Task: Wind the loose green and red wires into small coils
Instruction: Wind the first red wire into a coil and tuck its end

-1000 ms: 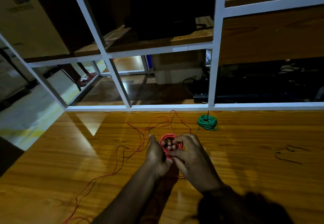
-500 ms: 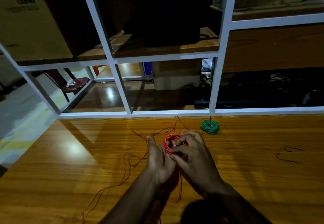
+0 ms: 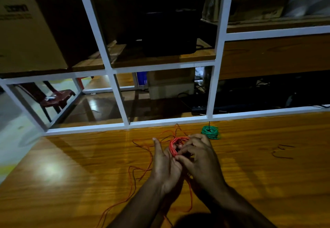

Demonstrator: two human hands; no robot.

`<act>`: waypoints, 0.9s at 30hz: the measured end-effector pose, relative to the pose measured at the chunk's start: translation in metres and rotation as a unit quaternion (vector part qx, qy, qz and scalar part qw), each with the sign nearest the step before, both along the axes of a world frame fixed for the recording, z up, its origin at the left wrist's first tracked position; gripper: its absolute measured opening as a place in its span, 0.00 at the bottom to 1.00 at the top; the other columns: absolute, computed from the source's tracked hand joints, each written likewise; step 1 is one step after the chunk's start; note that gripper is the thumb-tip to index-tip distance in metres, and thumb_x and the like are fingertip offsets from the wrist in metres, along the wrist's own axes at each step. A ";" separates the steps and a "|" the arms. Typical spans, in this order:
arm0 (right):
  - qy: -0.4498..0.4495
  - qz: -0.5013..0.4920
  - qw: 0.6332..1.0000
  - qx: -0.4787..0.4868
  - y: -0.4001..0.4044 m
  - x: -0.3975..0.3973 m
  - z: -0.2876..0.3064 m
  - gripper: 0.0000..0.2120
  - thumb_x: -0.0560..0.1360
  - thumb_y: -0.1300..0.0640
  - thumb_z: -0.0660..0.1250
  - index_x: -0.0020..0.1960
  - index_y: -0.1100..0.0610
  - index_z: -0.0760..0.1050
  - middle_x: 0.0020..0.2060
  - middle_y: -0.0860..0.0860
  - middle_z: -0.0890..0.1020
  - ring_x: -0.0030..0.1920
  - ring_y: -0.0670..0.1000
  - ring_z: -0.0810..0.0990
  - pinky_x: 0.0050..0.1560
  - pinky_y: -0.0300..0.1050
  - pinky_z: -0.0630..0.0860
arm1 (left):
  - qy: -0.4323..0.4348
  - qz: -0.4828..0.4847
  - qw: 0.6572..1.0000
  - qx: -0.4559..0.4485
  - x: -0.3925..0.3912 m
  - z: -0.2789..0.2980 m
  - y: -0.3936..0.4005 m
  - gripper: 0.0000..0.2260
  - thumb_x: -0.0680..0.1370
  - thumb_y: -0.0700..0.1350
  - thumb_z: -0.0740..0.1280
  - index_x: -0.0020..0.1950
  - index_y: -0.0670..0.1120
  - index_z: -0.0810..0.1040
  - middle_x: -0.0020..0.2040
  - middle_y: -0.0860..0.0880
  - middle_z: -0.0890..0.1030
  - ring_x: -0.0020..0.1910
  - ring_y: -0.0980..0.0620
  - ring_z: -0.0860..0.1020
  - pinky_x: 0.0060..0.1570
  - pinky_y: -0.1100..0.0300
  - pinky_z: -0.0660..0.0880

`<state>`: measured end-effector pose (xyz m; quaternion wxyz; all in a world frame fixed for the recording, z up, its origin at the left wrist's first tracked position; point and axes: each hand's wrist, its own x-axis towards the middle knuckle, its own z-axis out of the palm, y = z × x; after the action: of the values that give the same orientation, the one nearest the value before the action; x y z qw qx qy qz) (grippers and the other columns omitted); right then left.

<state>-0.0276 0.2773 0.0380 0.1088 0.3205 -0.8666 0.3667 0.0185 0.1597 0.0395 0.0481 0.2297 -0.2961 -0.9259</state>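
Observation:
A red wire coil [image 3: 174, 144] is wound around the fingers of my left hand [image 3: 165, 163], which holds it up over the wooden table [image 3: 71, 170]. My right hand [image 3: 198, 158] pinches the red wire beside the coil. Loose red wire [image 3: 141, 172] trails in loops to the left and down toward the front edge. A finished green wire coil [image 3: 210, 132] lies on the table behind my right hand, near the white frame.
A white metal frame [image 3: 211, 92] runs along the table's far edge, with shelves, a cardboard box [image 3: 23, 29] and dark equipment behind it. Short dark wire scraps [image 3: 282, 151] lie on the table at the right.
The loose red wire has been drawn in nearer to my hands and a strand now hangs below them. Both hands stay at the coil; the view has shifted upward.

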 end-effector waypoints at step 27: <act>-0.074 -0.011 0.997 -0.029 0.011 -0.004 0.006 0.05 0.73 0.48 0.72 0.48 0.46 0.82 0.45 0.40 0.70 0.54 0.38 0.66 0.49 0.31 0.64 | -0.018 -0.100 0.927 -0.361 0.008 0.013 0.001 0.22 0.86 0.52 0.53 0.60 0.33 0.73 0.47 0.44 0.80 0.36 0.61 0.82 0.30 0.70 0.76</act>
<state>-0.0314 0.2881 0.0443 0.0574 0.2796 -0.8647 0.4133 0.0260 0.1606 0.0523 0.0293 0.1830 -0.6324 -0.7521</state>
